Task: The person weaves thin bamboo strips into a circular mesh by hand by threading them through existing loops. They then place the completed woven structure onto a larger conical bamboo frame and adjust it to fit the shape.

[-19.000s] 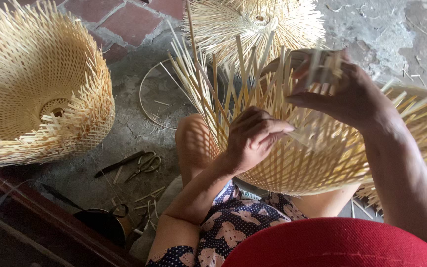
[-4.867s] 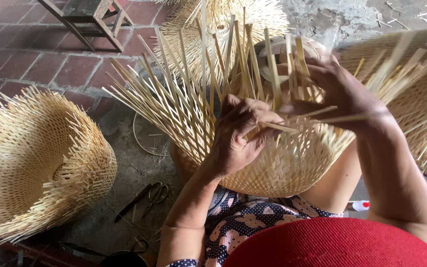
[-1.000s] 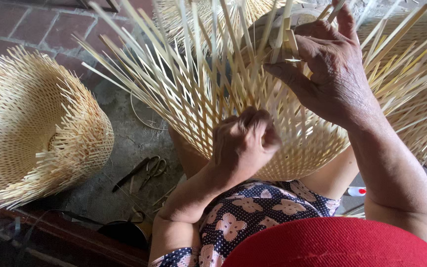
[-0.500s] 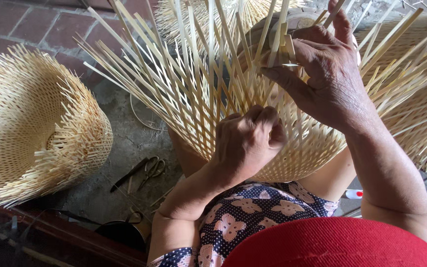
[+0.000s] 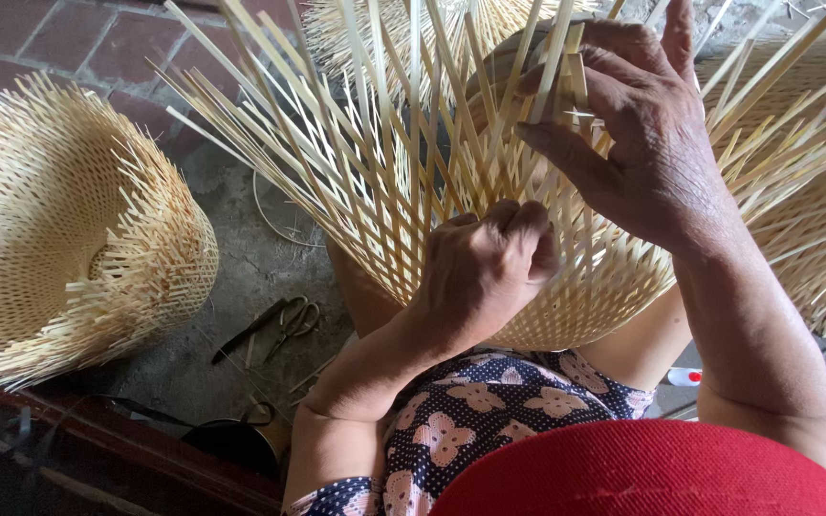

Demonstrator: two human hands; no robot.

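A half-woven bamboo basket point(image 5: 585, 296) rests on my lap, its long loose strips point(image 5: 336, 143) fanning upward and to the left. My left hand point(image 5: 485, 272) is curled into a fist against the woven part, fingers closed on strips near the weave's upper edge. My right hand point(image 5: 638, 134) reaches in from above and pinches a few upright strips point(image 5: 566, 76) between thumb and fingers. The basket's far side is hidden behind the strips and my hands.
A finished-looking woven bamboo basket point(image 5: 59, 239) with a bristly rim stands at the left on the brick and concrete floor. Scissors point(image 5: 289, 320) lie on the ground below it. More woven pieces sit at the top point(image 5: 384, 29) and right point(image 5: 815, 220). A dark pot point(image 5: 236, 444) is near my knee.
My left hand has closed tighter on the strips at the weave edge and shifted slightly right. My right hand has stayed on the upright strips, its fingers re-pinching them.
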